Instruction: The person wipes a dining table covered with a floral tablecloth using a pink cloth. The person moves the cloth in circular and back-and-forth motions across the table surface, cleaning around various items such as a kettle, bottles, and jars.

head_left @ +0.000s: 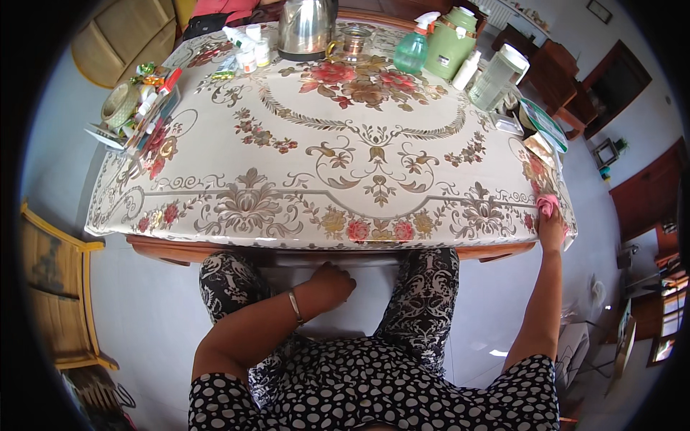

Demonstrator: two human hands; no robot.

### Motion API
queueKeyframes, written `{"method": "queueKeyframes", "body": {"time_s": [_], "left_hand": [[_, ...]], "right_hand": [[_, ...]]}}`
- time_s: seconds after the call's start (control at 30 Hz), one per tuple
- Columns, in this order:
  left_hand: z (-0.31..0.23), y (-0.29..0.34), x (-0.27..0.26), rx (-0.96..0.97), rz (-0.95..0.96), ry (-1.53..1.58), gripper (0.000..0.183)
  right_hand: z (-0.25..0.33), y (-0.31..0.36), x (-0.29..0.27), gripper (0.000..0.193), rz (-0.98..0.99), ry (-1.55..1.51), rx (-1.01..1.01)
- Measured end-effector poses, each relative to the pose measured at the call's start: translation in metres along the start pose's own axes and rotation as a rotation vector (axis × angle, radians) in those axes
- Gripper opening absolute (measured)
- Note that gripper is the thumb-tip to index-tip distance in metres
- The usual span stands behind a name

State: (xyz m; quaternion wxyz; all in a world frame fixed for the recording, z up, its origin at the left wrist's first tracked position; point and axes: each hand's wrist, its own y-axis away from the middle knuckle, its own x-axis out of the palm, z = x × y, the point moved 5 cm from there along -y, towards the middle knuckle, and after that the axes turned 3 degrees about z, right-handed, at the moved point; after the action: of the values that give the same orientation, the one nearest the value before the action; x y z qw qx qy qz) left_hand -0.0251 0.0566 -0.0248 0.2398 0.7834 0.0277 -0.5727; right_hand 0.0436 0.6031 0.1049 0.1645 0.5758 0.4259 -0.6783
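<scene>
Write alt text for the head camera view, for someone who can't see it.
A person's right hand holds a bunched pink cloth at the near right corner of a flower-patterned tablecloth, while the left hand is loosely curled above the lap. Toward the far side stand a metal kettle, a spray bottle and a green thermos.

With the table [208, 154] read as a dial, six at the wearer's lap, the kettle [302, 32] stands just short of twelve, the cup [353, 44] beside it at twelve. The small bottles [253, 52] gather near eleven; the basket [116, 113] sits between nine and ten, by the edge. Near one, the spray bottle [410, 53] has the flask [448, 47] on its right; the pitcher [494, 82] is at two. Around four, the right hand [552, 227] is on the cloth [548, 204]. Off the table at six is the left hand [332, 281], between the knees.
</scene>
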Motion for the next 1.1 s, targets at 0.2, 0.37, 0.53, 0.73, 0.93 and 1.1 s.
{"method": "queueKeyframes", "body": {"time_s": [0.2,0.37,0.53,0.73,0.93,1.1], "left_hand": [[-0.006,0.006,-0.002,0.063,-0.108,0.002,0.025],[-0.008,0.011,-0.004,0.070,-0.160,0.006,0.023],[-0.009,0.016,-0.006,0.093,-0.215,0.009,0.022],[-0.006,0.016,-0.001,0.081,-0.260,-0.025,0.020],[0.009,0.007,0.011,0.017,-0.228,-0.021,0.020],[0.014,0.008,0.001,-0.006,-0.190,0.021,0.020]], "right_hand": [[0.110,0.046,-0.040,0.046,-0.152,-0.117,-0.380],[0.235,0.073,-0.064,0.041,-0.118,-0.430,-0.616],[0.357,0.086,-0.067,0.052,-0.038,-0.462,-0.887],[0.507,0.122,-0.075,0.055,-0.028,-0.543,-1.158],[0.609,0.186,-0.114,0.054,0.170,-0.687,-1.311],[0.616,0.133,-0.083,0.052,0.088,-0.596,-1.313]]}}
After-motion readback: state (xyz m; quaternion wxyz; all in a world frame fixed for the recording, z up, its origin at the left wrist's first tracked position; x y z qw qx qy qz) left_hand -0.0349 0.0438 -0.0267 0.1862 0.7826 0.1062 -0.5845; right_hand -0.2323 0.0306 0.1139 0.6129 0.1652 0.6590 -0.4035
